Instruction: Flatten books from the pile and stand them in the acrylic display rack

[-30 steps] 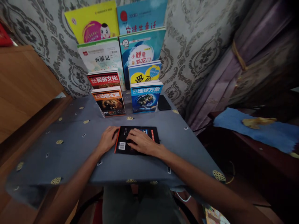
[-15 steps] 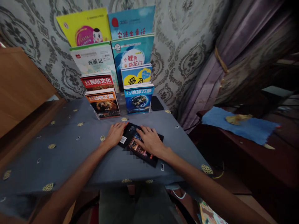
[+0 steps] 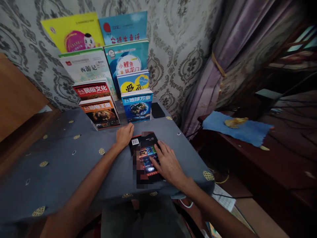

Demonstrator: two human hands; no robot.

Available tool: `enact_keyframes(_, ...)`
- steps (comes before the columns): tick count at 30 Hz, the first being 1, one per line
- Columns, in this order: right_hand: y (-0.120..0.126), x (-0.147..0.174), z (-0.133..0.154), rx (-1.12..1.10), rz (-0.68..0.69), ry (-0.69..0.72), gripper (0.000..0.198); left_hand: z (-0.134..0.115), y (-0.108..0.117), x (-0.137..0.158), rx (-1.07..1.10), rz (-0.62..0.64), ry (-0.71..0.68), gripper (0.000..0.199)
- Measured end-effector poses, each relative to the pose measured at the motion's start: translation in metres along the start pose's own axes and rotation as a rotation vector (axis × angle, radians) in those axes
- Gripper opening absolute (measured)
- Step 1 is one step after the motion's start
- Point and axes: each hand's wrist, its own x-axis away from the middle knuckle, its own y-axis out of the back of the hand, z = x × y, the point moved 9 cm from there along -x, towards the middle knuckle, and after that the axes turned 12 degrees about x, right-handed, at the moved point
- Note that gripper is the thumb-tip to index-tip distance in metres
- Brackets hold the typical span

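Note:
A black book [image 3: 150,140] lies on the cloth-covered table, its back cover up, with a white barcode label and several small colour pictures. Part of its left side is blurred out by blocks. My right hand [image 3: 169,162] rests on the right side of the cover, fingers stretched out and apart. Just off the book's upper left corner is my left hand [image 3: 124,135], its fingers curled in on the table. Nothing shows in it, and I cannot tell whether it touches the book's edge.
Several books stand in a tiered rack behind: an orange lion book [image 3: 100,114], a blue earth book [image 3: 137,107] and others. A black phone [image 3: 158,110] lies right of them. Farther right, a blue cloth [image 3: 213,124] covers part of a dark red surface. A wooden panel [image 3: 19,89] stands left.
The book has turned so it lies straighter before me. My left hand has come off its cover and curled up; my right hand has shifted towards its right edge. The view has swung right.

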Motion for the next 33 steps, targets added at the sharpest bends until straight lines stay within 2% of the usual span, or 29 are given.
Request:
enact_keyframes(4,-0.003,-0.002,0.001,-0.043,0.005,-0.008,0.056,-0.012,0.01,0.046,0.139,0.025,-0.227,0.023)
enact_keyframes(6,-0.006,-0.005,0.0,-0.039,0.026,-0.016,0.058,-0.012,0.004,0.067,0.132,0.078,-0.268,0.025)
enact_keyframes(8,-0.008,-0.009,-0.001,-0.028,0.046,-0.024,0.06,-0.009,-0.003,0.076,0.091,0.08,-0.248,0.031)
enact_keyframes(14,-0.015,-0.024,-0.014,-0.01,0.058,-0.041,0.06,-0.011,-0.027,0.056,0.035,0.111,-0.214,0.037)
enact_keyframes(21,-0.007,-0.033,-0.018,0.049,0.067,0.001,0.054,-0.01,-0.021,0.049,0.168,0.062,-0.223,0.032)
enact_keyframes(24,-0.005,-0.047,-0.004,0.031,0.097,0.067,0.05,-0.003,-0.015,0.048,0.3,0.013,-0.226,0.029)
enact_keyframes(26,-0.007,-0.061,0.015,-0.057,0.115,0.161,0.051,0.001,-0.013,0.047,0.363,0.0,-0.227,0.035)
enact_keyframes(30,-0.019,-0.089,0.05,-0.213,0.159,0.321,0.065,0.004,-0.012,0.044,0.391,0.009,-0.246,0.044)
enact_keyframes(33,-0.026,-0.101,0.061,-0.238,0.157,0.362,0.067,0.004,-0.011,0.044,0.391,0.016,-0.254,0.041)
